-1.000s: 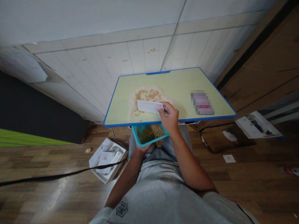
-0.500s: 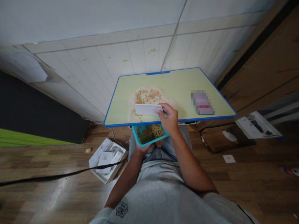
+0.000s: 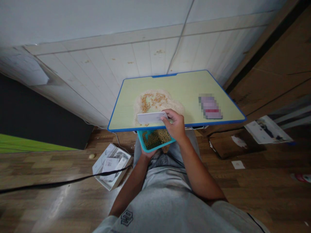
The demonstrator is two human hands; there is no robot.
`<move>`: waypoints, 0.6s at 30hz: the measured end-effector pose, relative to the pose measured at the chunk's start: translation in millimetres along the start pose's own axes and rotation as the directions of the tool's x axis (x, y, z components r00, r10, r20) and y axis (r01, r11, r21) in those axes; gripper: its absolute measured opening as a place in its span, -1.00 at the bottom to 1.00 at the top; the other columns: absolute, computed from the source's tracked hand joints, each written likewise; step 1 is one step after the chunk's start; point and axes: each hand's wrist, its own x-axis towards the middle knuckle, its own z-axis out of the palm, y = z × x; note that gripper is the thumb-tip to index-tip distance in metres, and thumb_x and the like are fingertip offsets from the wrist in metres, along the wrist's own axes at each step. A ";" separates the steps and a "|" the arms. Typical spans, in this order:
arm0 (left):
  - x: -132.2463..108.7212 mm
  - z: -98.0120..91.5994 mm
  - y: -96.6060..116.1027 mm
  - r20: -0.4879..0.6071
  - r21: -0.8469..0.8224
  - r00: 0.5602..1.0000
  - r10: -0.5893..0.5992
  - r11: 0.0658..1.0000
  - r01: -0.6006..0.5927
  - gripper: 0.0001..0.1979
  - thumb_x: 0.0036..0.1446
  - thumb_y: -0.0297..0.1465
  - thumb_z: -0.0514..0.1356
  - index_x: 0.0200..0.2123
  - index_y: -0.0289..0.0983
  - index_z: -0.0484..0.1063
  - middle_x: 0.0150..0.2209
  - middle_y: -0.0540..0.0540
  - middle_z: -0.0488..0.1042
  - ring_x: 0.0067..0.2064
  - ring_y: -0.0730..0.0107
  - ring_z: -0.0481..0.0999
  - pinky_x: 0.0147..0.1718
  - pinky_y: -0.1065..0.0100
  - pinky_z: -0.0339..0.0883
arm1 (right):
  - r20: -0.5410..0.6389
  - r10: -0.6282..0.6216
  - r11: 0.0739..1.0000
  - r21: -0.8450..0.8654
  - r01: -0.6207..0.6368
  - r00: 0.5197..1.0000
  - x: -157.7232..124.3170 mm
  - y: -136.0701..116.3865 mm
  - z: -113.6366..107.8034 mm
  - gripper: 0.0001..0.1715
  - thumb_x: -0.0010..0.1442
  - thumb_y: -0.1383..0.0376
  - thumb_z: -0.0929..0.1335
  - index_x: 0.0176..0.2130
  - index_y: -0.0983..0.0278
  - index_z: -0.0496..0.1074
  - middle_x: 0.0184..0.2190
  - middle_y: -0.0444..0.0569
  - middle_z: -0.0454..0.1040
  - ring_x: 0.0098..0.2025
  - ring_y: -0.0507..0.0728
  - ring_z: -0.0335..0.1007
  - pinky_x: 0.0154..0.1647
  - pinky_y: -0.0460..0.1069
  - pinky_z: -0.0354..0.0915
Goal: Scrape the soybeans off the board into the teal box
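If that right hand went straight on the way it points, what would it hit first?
Likely the pile of rice and beans just beyond the white card in the right hand; depth is unclear.

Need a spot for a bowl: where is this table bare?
Bare tabletop lies between the grain pile and the blurred pink item, and left of the pile. Crowded at the near edge: right hand, white scraper, teal tray.
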 end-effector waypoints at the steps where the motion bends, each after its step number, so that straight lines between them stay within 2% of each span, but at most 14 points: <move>1: 0.0 0.7 2.7 0.002 -0.005 1.000 -0.003 1.000 0.003 0.30 0.54 0.34 0.48 0.97 -0.26 0.16 0.85 -0.34 0.43 0.90 -0.63 0.26 0.84 -0.36 0.32 | 0.003 -0.002 1.000 0.004 0.002 1.000 -0.4 -0.7 0.1 -0.79 0.39 0.16 0.57 -0.01 0.12 0.79 -0.15 -0.06 0.87 -0.09 0.24 0.84 0.07 0.12 0.72; 5: 1.1 3.0 14.8 0.012 0.006 1.000 -0.011 1.000 0.011 0.29 0.48 0.39 0.49 0.96 -0.17 0.24 0.85 -0.27 0.45 0.91 -0.64 0.26 0.83 -0.34 0.37 | 0.031 0.010 1.000 0.004 -0.010 0.999 -2.0 -2.9 0.0 -0.79 0.36 0.15 0.57 -0.03 0.12 0.79 -0.17 -0.06 0.86 -0.13 0.24 0.83 0.03 0.11 0.73; 9: 1.1 3.7 23.2 0.003 0.022 0.998 -0.060 0.998 0.060 0.24 0.54 0.32 0.48 0.95 -0.23 0.24 0.81 -0.30 0.52 0.89 -0.61 0.30 0.79 -0.32 0.45 | 0.051 0.019 1.000 0.007 -0.019 0.999 -2.4 -5.1 -1.5 -0.79 0.34 0.16 0.56 -0.05 0.12 0.79 -0.20 -0.09 0.85 -0.15 0.22 0.82 0.00 0.08 0.73; 13: 0.4 3.2 23.2 -0.001 0.007 0.997 -0.075 0.997 0.075 0.21 0.60 0.25 0.44 0.95 -0.31 0.19 0.80 -0.34 0.52 0.87 -0.56 0.34 0.75 -0.24 0.49 | 0.074 0.015 1.000 0.015 -0.016 0.997 -1.9 -7.0 -3.2 -0.79 0.35 0.14 0.57 -0.06 0.13 0.78 -0.23 -0.09 0.83 -0.17 0.22 0.82 -0.02 0.07 0.72; 18: 0.5 3.7 20.7 -0.001 -0.007 0.997 -0.081 0.997 0.081 0.23 0.59 0.27 0.44 0.97 -0.29 0.16 0.82 -0.31 0.50 0.87 -0.57 0.34 0.76 -0.20 0.49 | 0.074 -0.012 0.999 0.040 0.009 0.997 -2.7 -5.9 -2.2 -0.80 0.36 0.14 0.55 -0.06 0.14 0.77 -0.23 -0.08 0.83 -0.17 0.22 0.83 -0.02 0.08 0.73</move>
